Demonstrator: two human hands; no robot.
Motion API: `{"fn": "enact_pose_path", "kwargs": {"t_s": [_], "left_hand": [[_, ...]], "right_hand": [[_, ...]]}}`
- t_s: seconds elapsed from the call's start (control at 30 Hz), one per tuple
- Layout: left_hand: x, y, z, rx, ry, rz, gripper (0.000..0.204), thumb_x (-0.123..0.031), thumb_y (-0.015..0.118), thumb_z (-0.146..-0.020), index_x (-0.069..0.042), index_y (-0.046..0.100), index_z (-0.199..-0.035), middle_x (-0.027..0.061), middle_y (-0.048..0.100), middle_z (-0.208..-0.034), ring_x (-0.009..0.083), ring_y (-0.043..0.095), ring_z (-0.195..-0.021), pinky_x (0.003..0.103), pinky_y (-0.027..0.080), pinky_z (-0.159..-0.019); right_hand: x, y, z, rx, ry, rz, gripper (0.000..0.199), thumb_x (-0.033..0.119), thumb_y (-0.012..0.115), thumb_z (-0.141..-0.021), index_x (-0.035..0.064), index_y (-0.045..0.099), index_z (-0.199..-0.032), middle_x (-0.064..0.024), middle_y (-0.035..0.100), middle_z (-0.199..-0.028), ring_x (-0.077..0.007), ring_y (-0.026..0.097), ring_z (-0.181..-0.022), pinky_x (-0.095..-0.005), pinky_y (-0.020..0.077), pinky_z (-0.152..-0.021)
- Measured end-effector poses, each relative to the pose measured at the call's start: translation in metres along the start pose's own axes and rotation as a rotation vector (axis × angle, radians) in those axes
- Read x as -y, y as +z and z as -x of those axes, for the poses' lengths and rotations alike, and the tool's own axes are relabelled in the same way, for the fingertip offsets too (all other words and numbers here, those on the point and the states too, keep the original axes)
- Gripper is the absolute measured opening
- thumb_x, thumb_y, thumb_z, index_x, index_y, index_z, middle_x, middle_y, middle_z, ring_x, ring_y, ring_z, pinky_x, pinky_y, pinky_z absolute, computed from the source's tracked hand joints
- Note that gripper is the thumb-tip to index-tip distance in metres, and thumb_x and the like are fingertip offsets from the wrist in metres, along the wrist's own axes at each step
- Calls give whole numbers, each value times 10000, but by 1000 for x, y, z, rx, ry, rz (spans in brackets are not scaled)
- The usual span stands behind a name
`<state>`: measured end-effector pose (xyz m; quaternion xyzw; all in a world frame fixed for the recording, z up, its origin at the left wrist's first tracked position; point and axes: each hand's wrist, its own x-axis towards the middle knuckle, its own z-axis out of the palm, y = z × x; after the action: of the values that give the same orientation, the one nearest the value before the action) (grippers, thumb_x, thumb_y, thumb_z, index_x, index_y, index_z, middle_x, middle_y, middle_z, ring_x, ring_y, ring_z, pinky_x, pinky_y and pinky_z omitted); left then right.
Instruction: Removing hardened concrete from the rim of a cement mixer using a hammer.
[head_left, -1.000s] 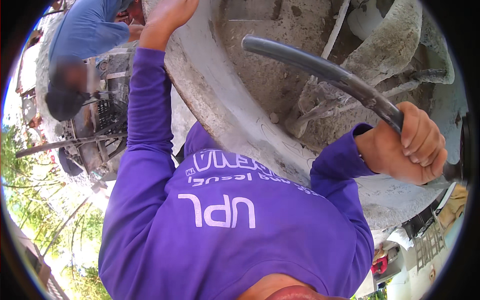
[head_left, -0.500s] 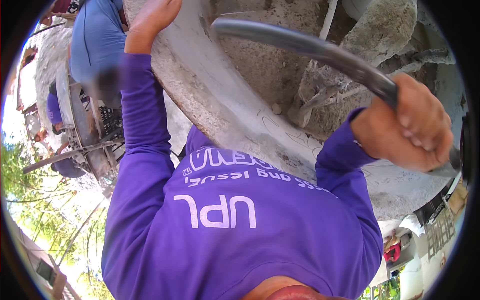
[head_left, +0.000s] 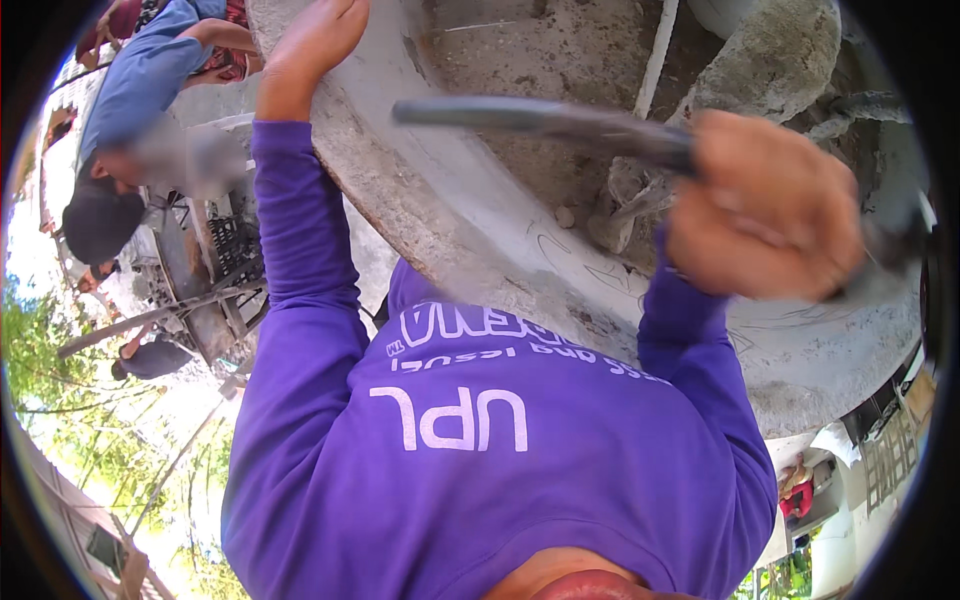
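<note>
My right hand (head_left: 765, 205), blurred by motion, is closed around a long, curved dark tool (head_left: 540, 118). Its slim end reaches left across the opening of a large round grey basin (head_left: 390, 185); a blurred part of it shows beyond my fist on the right. What kind of tool it is I cannot make out. At the top left, my left hand (head_left: 318, 40) is at the basin's thick rough rim, its fingers partly cut off by the picture's edge. Dried grey lumps coat the inner bars (head_left: 640, 190).
A person in a blue shirt and dark cap (head_left: 105, 215) bends at the left. Beside them stand a metal frame and a long bar (head_left: 165, 318). A person in red (head_left: 797, 495) is far off at the lower right. A rough grey paddle-like piece (head_left: 775, 60) stands inside the basin.
My right hand has swung left with the tool, whose slim end is now further left and lower. The left hand stays at the rim. The person in blue has shifted, showing the cap.
</note>
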<state>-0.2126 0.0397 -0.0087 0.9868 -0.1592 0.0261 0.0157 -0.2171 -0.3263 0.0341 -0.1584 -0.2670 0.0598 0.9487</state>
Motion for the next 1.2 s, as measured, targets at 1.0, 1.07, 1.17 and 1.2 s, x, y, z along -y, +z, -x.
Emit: {"fn": "enact_pose_path", "kwargs": {"t_s": [1.0, 1.07, 1.17, 1.2], "left_hand": [[-12, -12, -1, -208, -475, 312, 239, -152, 427, -894, -9, 571, -1021, 189, 642, -938, 363, 610, -926, 420, 472, -797], [-24, -16, -7, -158, -475, 302, 244, -151, 426, -891, -11, 574, -1027, 181, 643, -945, 351, 612, -917, 411, 471, -801], [-44, -26, -16, -116, -355, 310, 253, -145, 422, -886, -19, 584, -1034, 170, 645, -944, 331, 615, -903, 393, 472, -809], [-55, -34, -13, -124, -185, 347, 258, -140, 418, -884, -24, 591, -1036, 167, 648, -938, 324, 616, -898, 384, 472, -812]], "right_hand": [[-111, -20, 46, 202, -14, 1050, 87, 71, 583, -818, 42, 562, -739, -58, 539, -680, -138, 501, -573, -260, 421, -523], [-122, -36, 84, 69, 403, 956, 193, 238, 695, -800, 70, 609, -760, -24, 566, -679, -152, 542, -576, -308, 444, -515], [-96, -34, 84, 115, 487, 849, 268, 303, 703, -792, 66, 604, -717, -24, 533, -589, -145, 536, -562, -307, 428, -512], [-85, -23, 77, 24, 515, 734, 219, 133, 529, -809, 69, 445, -617, -51, 475, -561, -151, 418, -483, -347, 400, -542]]}}
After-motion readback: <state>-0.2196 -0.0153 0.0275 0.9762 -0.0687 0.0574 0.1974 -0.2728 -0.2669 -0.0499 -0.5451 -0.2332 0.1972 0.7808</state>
